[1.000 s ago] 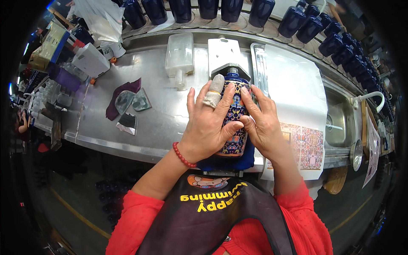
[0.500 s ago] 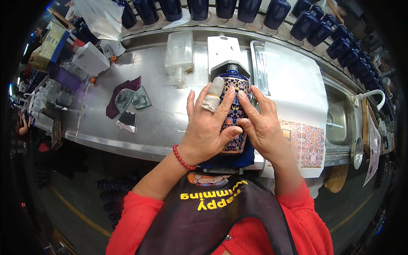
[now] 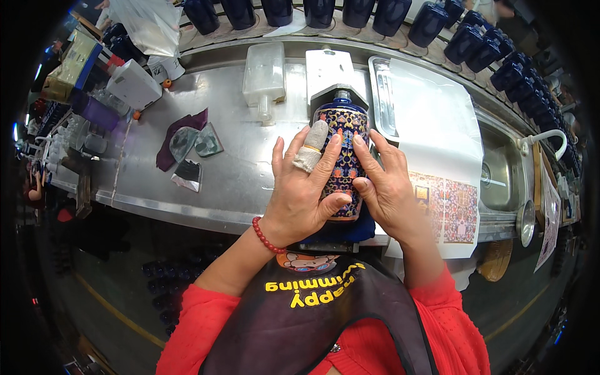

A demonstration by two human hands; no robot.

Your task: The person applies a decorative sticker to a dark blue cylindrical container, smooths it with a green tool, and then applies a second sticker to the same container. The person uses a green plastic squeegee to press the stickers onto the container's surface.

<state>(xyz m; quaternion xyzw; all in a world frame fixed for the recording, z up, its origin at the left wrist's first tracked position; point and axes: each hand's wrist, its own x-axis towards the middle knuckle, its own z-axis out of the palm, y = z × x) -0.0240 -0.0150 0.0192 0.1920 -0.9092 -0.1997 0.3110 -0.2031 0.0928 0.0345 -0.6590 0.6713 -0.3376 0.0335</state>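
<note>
A dark blue bottle (image 3: pixel 345 159) lies on its back in front of me, its neck pointing away, covered by a colourful floral patterned sheet. My left hand (image 3: pixel 297 197) rests along its left side, fingers stretched out and thumb on the lower part. A grey cloth finger cover (image 3: pixel 314 140), banded in yellow, is on one of its fingers. From the other side my right hand (image 3: pixel 390 200) lies on the bottle with fingers spread, its thumb and index fingertip on the pattern. Blue cloth (image 3: pixel 342 234) shows beneath the bottle's near end. The neck sits in a dark-edged notch of a white stand (image 3: pixel 329 69).
Patterned sheets (image 3: pixel 459 212) on white paper (image 3: pixel 431 119) lie right, beside a metal tray (image 3: pixel 383 100) and a sink (image 3: pixel 500 169). A clear bottle (image 3: pixel 264 75) and scraps (image 3: pixel 181 144) lie left. Blue bottles (image 3: pixel 319 12) line a conveyor (image 3: pixel 350 34) behind.
Both hands stay on the bottle; my left fingers have slid slightly toward me and the left thumb sits a little lower. The bottles on the conveyor have moved right.
</note>
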